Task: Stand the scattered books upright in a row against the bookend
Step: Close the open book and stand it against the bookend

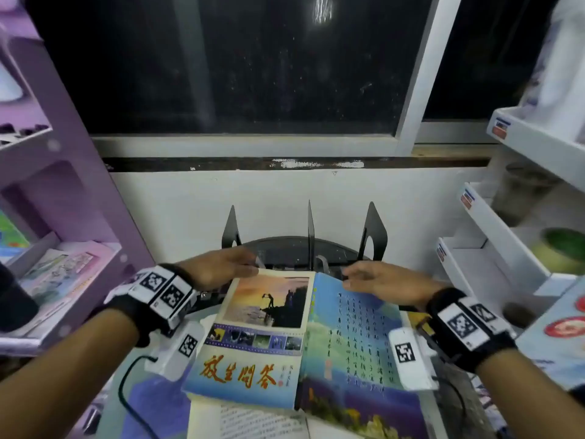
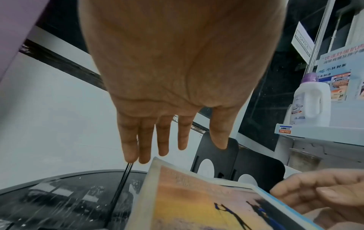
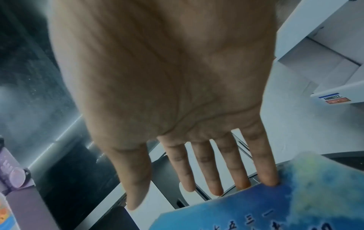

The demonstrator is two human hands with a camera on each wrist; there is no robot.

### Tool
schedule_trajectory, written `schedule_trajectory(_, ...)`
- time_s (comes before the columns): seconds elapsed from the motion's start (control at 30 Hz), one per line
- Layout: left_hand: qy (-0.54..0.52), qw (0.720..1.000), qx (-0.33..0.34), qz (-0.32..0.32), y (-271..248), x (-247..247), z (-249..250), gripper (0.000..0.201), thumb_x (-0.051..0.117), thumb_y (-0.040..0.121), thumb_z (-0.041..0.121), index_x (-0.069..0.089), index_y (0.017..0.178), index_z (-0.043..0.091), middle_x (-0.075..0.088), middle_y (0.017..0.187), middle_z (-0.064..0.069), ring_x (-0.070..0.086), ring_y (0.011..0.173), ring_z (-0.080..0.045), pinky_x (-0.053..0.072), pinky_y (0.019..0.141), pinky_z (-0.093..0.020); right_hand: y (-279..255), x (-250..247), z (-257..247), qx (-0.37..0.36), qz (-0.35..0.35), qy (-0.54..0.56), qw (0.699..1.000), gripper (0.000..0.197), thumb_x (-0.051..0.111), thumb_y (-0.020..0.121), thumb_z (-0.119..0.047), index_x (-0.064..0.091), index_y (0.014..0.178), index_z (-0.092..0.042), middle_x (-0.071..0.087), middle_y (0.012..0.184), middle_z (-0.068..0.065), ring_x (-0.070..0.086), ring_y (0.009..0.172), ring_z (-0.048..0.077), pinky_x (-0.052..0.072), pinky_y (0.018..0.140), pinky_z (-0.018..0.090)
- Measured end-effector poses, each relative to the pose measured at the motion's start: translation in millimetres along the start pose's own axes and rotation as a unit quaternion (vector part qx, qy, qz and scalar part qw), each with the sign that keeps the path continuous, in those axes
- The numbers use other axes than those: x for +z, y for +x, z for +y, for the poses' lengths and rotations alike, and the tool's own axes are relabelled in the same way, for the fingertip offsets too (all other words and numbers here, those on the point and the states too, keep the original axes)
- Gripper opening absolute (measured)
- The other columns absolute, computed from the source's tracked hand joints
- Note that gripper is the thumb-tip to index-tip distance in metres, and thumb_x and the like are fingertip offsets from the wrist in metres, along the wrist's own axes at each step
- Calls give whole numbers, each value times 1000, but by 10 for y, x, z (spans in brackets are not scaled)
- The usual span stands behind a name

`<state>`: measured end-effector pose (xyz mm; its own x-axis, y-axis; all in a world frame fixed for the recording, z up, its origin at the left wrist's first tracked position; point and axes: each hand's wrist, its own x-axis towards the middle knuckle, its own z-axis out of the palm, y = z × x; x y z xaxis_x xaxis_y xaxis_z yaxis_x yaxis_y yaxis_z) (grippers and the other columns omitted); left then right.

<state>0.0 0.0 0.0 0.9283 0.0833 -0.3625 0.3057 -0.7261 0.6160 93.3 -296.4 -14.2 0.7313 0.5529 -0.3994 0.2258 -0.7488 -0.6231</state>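
Note:
Two books lie flat side by side on the table: a sunset-cover book (image 1: 253, 337) with orange characters and a blue calligraphy book (image 1: 354, 343). Three black bookend plates (image 1: 311, 232) stand upright behind them, by the wall. My left hand (image 1: 234, 264) hovers with straight fingers over the far left corner of the sunset book (image 2: 197, 202). My right hand (image 1: 361, 275) reaches flat over the blue book's far edge. In the right wrist view its fingers (image 3: 268, 179) touch the edge of the blue book (image 3: 275, 210). Neither hand grips anything.
An open book with printed pages (image 1: 253, 419) lies under the two books. A purple shelf (image 1: 63, 185) stands at the left and a white shelf (image 1: 506, 217) at the right. A black cable (image 1: 126, 391) runs at the lower left. The dark round table (image 1: 285, 248) ends at the white wall.

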Motion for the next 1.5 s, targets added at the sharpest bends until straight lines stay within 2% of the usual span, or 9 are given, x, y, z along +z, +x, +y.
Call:
schedule_trajectory(0.1, 35, 999, -13, 5, 190, 80, -80, 38, 53, 94, 39, 49, 129, 23, 54, 127, 2, 52, 115, -17, 41, 101, -34, 108, 29, 49, -4, -3, -38, 999, 43, 55, 92, -51, 53, 129, -29, 58, 128, -10, 54, 115, 11, 42, 92, 27)
schedule_trajectory(0.23, -12, 998, -54, -4, 294, 216, -106, 41, 57, 94, 32, 45, 131, 19, 52, 119, -4, 54, 108, -23, 49, 93, -37, 187, 56, 127, -15, 12, -64, 998, 37, 56, 91, -52, 60, 119, -29, 65, 117, -9, 61, 104, 11, 44, 78, 24)
schedule_trajectory(0.37, 22, 998, -56, -3, 294, 277, -113, 50, 58, 92, 36, 40, 135, 17, 57, 109, -2, 58, 95, -19, 50, 88, -36, 187, 72, 146, -25, 7, -74, 997, 33, 59, 91, -48, 62, 115, -27, 67, 112, -7, 63, 102, 12, 46, 78, 25)
schedule_trajectory(0.57, 89, 994, -34, 54, 207, 286, -80, 55, 58, 90, 44, 44, 133, 12, 57, 127, -6, 57, 111, -23, 44, 100, -38, 146, 99, 109, -37, 8, -115, 993, 32, 64, 90, -42, 63, 114, -22, 68, 104, -8, 64, 90, 10, 45, 68, 20)
schedule_trajectory(0.73, 35, 995, -5, 92, 123, 236, -55, 45, 65, 87, 35, 42, 121, 16, 62, 113, -8, 63, 101, -25, 52, 92, -42, 48, 86, 3, -40, 43, -132, 990, 34, 65, 90, -37, 61, 117, -18, 66, 102, -6, 65, 95, 16, 51, 77, 24)
schedule_trajectory(0.9, -64, 986, 58, 146, -9, 174, -53, 34, 70, 85, 21, 45, 107, 19, 63, 112, -15, 62, 103, -32, 51, 93, -49, -86, 56, -115, -49, 83, -139, 986, 36, 66, 89, -38, 58, 119, -20, 66, 110, 0, 64, 94, 18, 49, 71, 22)
schedule_trajectory(1.13, -184, 952, 131, 205, -324, 76, 53, 26, 68, 85, 8, 47, 91, 23, 64, 96, -12, 65, 90, -34, 54, 85, -49, -326, -20, -260, -86, 147, -107, 980, 30, 70, 86, -36, 59, 112, -25, 70, 103, 1, 68, 90, 18, 47, 68, 24)
schedule_trajectory(1.33, -309, 894, 216, 243, -605, 63, 175, 31, 63, 84, -6, 46, 89, 21, 61, 92, -11, 64, 82, -27, 56, 75, -43, -631, -91, -473, -136, 202, -63, 968, 29, 72, 85, -28, 59, 111, -22, 69, 97, 1, 68, 87, 20, 51, 72, 27)
schedule_trajectory(1.5, -367, 833, 297, 290, -780, 79, 265, 35, 61, 82, -11, 45, 89, 19, 63, 83, -4, 66, 72, -16, 56, 57, -26, -800, -91, -623, -194, 258, -14, 946, 30, 72, 84, -21, 59, 112, -22, 67, 104, -3, 67, 92, 18, 48, 70, 25)
